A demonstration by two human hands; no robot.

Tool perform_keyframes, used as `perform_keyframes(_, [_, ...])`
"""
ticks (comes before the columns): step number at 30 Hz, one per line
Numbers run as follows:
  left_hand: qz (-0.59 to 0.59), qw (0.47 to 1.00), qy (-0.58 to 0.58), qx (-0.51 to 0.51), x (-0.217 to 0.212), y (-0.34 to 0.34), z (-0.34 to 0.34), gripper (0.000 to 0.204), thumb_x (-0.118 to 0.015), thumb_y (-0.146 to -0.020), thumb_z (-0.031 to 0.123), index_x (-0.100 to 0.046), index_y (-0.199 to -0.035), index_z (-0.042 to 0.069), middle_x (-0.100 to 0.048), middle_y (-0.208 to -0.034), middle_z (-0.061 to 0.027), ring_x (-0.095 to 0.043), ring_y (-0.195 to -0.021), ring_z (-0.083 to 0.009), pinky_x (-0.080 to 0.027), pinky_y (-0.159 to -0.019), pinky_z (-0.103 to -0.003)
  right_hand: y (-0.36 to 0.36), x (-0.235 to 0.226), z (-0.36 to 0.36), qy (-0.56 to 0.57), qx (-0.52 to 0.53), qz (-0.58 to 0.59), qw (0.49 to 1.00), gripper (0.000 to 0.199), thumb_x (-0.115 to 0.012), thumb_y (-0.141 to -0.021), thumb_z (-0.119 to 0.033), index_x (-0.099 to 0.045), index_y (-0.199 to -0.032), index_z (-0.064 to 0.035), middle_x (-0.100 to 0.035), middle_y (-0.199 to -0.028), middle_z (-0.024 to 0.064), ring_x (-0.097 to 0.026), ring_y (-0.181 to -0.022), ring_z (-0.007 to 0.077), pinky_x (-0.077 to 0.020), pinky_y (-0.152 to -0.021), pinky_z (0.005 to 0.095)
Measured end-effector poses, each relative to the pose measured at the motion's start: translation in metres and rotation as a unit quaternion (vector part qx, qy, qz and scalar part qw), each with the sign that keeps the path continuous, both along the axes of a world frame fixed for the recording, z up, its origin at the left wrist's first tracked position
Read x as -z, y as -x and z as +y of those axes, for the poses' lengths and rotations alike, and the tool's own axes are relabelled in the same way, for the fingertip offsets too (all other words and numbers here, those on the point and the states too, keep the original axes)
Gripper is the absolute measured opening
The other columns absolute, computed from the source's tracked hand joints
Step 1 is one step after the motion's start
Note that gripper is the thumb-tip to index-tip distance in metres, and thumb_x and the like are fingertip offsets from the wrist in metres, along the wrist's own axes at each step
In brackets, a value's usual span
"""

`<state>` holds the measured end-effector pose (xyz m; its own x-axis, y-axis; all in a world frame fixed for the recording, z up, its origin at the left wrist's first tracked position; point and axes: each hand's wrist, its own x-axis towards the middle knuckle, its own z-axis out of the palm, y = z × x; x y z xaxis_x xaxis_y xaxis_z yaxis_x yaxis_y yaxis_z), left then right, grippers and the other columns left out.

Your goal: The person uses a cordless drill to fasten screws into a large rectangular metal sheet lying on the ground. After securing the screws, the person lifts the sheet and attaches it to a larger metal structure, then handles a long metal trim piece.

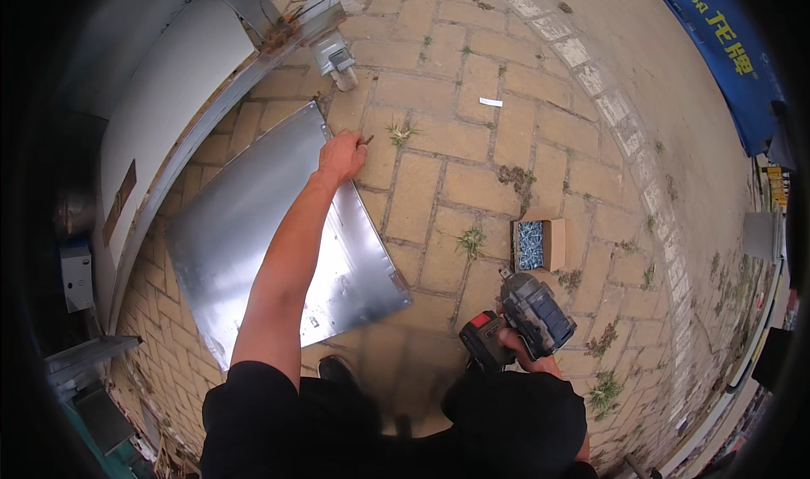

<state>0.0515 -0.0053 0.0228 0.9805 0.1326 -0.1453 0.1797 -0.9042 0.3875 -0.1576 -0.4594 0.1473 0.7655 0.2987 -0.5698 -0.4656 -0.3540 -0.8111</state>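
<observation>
Left hand (339, 156) pinches 1 dark piece (369, 140) near the metal sheet's (245, 217) far corner; right of the sheet, right hand (530, 359) grips the driver (540, 314), best aimed clear of fingers.

1. Left hand (342, 157) at sheet metal panel (228, 226), near its far corner – fingers curled, small dark bit at fingertips, too small to identify.
2. Panel lies tilted on brick paving (485, 192), shiny, small holes along right edge.
3. Right hand (527, 357) wraps handle of cordless power tool (536, 310); battery (483, 340) has red patch.
4. Open cardboard box (557, 243) just beyond tool, bluish screws (530, 244) inside.
5. Grass tuft (471, 242) left of box; white strip (490, 102) farther off.
6. Upper left: metal-framed white panel (181, 99). Upper right – blue banner (717, 49), yellow lettering.
</observation>
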Motion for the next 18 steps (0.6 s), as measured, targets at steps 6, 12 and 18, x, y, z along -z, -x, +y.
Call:
perform_keyframes(6, [0.268,0.816,0.512,0.016,-0.073,0.057,-0.067,0.016,-0.053,-0.093,0.013,-0.065,-0.099,0.003,-0.061,-0.080,-0.0024,-0.054,-0.077,-0.0102,-0.044,-0.069,-0.026,-0.029,0.007,0.022,-0.240,0.011,0.062,0.969,0.036,-0.067,-0.086,-0.010,-0.062,-0.120,-0.0018,-0.062,-0.080,0.0012,-0.057,-0.072,0.0118,-0.0464,-0.070,0.0269])
perform_keyframes(12, [0.167,0.836,0.522,0.036,-0.161,0.109,-0.098,0.015,-0.064,-0.096,0.012,-0.066,-0.107,0.002,-0.060,-0.085,0.0042,-0.049,-0.074,-0.0041,-0.042,-0.066,-0.022,-0.044,0.000,0.053,-0.379,-0.030,0.110,0.919,0.043,-0.064,-0.083,-0.003,-0.055,-0.124,0.0059,-0.059,-0.075,0.0032,-0.054,-0.067,0.0113,-0.0447,-0.067,0.0257])
perform_keyframes(18, [0.174,0.854,0.488,0.047,-0.181,0.126,-0.100,0.020,-0.069,-0.094,0.014,-0.069,-0.107,0.000,-0.065,-0.089,0.0022,-0.055,-0.082,-0.0051,-0.047,-0.074,-0.024,-0.040,-0.009,0.062,-0.379,-0.030,0.110,0.918,0.045,-0.071,-0.081,-0.011,-0.056,-0.120,0.0044,-0.057,-0.072,0.0049,-0.053,-0.064,0.0136,-0.0431,-0.063,0.0276])
